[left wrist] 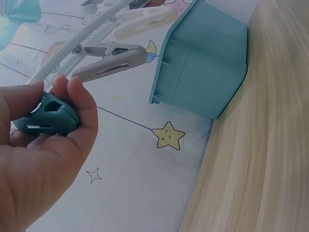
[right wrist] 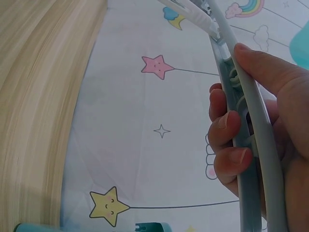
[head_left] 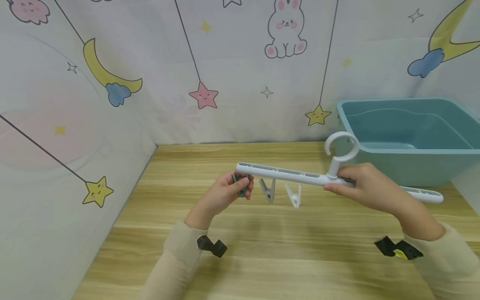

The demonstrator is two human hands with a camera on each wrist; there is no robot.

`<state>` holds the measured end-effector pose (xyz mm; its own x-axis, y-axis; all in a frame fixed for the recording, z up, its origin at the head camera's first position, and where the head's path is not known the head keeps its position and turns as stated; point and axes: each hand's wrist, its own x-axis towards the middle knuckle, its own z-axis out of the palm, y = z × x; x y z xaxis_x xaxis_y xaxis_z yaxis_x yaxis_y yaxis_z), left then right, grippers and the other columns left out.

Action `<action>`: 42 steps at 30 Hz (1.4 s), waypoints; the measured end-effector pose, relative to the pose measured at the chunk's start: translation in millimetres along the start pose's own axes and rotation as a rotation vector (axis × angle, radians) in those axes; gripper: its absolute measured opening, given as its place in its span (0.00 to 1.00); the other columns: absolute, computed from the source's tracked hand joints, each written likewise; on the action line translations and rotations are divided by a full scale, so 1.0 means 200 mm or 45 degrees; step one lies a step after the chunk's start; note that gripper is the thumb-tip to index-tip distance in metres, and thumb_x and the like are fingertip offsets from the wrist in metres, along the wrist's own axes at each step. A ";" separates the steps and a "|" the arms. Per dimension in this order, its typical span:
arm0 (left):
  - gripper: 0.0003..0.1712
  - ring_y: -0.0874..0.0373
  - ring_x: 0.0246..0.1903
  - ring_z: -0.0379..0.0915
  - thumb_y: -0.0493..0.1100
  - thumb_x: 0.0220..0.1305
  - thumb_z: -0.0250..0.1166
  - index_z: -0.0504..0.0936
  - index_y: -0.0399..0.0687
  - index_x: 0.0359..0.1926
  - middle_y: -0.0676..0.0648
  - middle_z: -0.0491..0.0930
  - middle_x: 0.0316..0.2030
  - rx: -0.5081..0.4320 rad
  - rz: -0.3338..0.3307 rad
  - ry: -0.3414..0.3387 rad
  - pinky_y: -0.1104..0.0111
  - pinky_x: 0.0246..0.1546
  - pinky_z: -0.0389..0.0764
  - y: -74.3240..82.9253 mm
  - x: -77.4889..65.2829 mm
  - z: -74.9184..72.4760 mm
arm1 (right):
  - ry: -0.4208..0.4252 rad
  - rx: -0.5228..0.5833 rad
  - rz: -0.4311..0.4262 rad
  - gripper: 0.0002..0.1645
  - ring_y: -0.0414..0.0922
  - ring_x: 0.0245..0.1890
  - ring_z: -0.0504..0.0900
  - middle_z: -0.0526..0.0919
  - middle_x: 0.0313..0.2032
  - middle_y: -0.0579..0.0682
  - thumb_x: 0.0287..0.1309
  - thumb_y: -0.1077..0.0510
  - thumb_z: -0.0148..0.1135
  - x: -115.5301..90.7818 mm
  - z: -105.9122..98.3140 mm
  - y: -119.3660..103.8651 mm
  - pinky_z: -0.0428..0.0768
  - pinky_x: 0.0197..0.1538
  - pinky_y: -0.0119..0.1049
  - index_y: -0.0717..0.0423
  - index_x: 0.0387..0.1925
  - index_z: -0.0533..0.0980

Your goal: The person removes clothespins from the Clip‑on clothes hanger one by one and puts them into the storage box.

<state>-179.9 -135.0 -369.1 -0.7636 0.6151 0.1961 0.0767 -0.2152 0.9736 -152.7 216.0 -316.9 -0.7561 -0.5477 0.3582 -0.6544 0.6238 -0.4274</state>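
we see a teal tub (head_left: 412, 137) at the table's (head_left: 262, 250) far right corner; above the table's middle, our right grip (head_left: 369, 187) curls round the white clip hanger (head_left: 300, 176), our left grip (head_left: 225, 193) pinches its teal clip (left wrist: 46, 116).

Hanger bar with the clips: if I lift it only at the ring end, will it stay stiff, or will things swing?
The hanger probably stays stiff: the right hand grips it by the ring and the far end does not sag. It looks like light, thin plastic. The hanging clips would likely swing. The left hand pinches a teal clip.
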 end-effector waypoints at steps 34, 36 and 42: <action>0.05 0.62 0.21 0.56 0.33 0.69 0.56 0.72 0.32 0.40 0.46 0.68 0.26 0.683 0.194 0.640 0.74 0.22 0.61 0.03 0.05 0.17 | -0.008 -0.033 0.054 0.12 0.28 0.16 0.57 0.60 0.16 0.33 0.58 0.55 0.68 -0.01 -0.03 0.00 0.61 0.19 0.27 0.46 0.22 0.73; 0.05 0.63 0.22 0.58 0.32 0.69 0.57 0.73 0.31 0.40 0.44 0.71 0.27 0.715 0.224 0.700 0.74 0.22 0.63 0.02 0.07 0.18 | -0.007 -0.027 0.065 0.12 0.29 0.16 0.57 0.60 0.16 0.33 0.58 0.54 0.67 -0.01 -0.03 -0.01 0.61 0.19 0.27 0.47 0.22 0.74; 0.04 0.63 0.22 0.62 0.29 0.66 0.57 0.73 0.29 0.40 0.40 0.75 0.27 0.788 0.310 0.814 0.76 0.21 0.65 -0.02 0.10 0.20 | 0.001 -0.019 0.091 0.11 0.29 0.16 0.58 0.60 0.15 0.33 0.59 0.54 0.67 0.00 -0.03 -0.01 0.61 0.18 0.28 0.48 0.23 0.75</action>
<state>-170.5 -90.9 -364.1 -0.8760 0.0308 0.4813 0.4705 0.2738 0.8389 -150.7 217.5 -311.8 -0.8010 -0.5011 0.3276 -0.5987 0.6697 -0.4394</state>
